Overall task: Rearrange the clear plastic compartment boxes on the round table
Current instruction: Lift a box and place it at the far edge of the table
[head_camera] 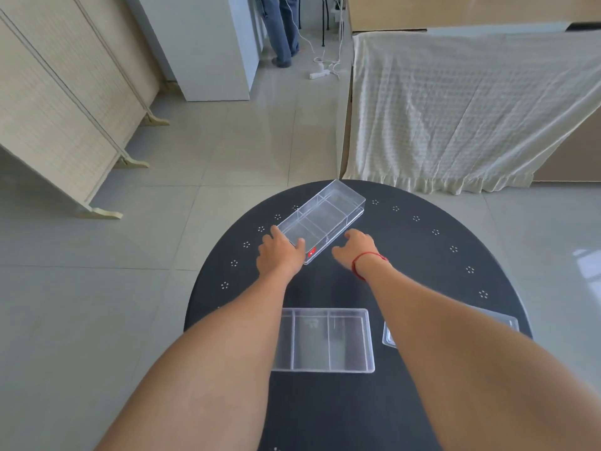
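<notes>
A clear plastic compartment box (325,216) with a red sticker lies slanted at the far side of the round black table (422,255). My left hand (281,255) grips its near left corner, thumb over the rim. My right hand (356,252) hovers open just right of the box's near end; whether it touches the box I cannot tell. A second clear compartment box (325,340) lies flat between my forearms. A third clear piece (390,336), perhaps a lid, shows at the right, mostly hidden by my right forearm.
A folding screen (55,118) stands on the left, a cloth-covered piece of furniture (471,109) beyond the table on the right. A person's legs (283,27) and a power strip with cables (320,73) are on the tiled floor far back.
</notes>
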